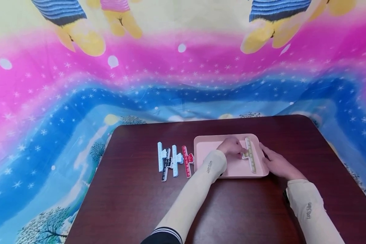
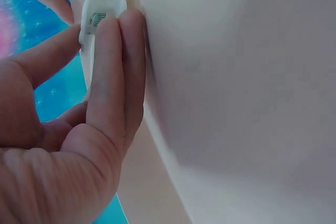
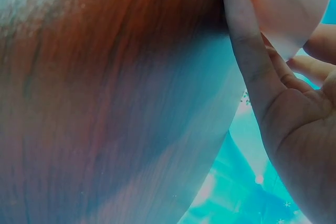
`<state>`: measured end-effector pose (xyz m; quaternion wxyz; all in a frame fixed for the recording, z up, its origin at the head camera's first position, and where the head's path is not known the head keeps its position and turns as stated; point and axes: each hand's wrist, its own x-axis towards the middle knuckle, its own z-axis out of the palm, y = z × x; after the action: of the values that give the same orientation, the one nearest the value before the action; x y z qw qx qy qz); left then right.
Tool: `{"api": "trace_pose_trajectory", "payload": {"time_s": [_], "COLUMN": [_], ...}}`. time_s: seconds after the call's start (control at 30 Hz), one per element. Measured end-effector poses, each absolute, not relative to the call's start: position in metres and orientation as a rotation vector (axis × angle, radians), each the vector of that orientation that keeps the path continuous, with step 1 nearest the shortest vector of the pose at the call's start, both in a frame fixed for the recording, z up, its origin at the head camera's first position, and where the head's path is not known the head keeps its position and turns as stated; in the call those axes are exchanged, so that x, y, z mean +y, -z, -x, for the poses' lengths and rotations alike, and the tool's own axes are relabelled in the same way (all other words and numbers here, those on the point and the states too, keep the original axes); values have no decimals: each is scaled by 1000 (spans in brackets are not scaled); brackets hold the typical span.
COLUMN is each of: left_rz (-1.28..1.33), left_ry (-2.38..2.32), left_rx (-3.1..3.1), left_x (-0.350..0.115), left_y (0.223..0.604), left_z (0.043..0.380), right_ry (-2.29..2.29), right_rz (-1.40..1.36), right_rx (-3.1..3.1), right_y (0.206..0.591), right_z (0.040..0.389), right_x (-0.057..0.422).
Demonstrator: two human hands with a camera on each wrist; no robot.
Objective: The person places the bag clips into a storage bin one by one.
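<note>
In the head view a long white-and-gold clip with a piano-key pattern (image 1: 251, 156) stands lengthwise inside the right part of a pink tray (image 1: 199, 173). My left hand (image 1: 230, 146) reaches into the tray and pinches the clip's handle. From the left wrist, the pale clip (image 2: 102, 3) shows its metal spring, with thumb and fingers on either side. Against the tray's right side rests my right hand (image 1: 279, 165), its fingers fairly straight. The right wrist view has a fingertip touching the outer wall of the tray (image 3: 283, 9).
Left of the tray, several clips lie on the dark wooden table (image 1: 134, 203): a red one (image 1: 187, 162), two light blue ones, one of them outermost (image 1: 160, 157), and a black one (image 1: 166, 166). A printed cloth (image 1: 177, 67) hangs behind and beside the table.
</note>
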<state>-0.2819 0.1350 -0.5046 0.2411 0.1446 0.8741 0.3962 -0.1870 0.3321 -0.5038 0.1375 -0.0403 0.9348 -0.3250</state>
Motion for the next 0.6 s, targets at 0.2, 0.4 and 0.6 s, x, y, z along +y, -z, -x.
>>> {"api": "trace_pose_trajectory", "payload": {"time_s": [0.2,0.4,0.6], "left_rz": [-459,-530,-536], "left_ry": [-1068,-992,-963], "left_rx": [2410,2446,2459], "left_x": [134,137,139], "left_y": [507,506,507], "left_z": [279,280,283], "right_ry": [931,926,942], "right_rz": [107,113,101], "right_rx": [2713,2730,2717], "right_y": [508,509,507], "right_z": [186,188,189], "right_x": [332,332,331]}}
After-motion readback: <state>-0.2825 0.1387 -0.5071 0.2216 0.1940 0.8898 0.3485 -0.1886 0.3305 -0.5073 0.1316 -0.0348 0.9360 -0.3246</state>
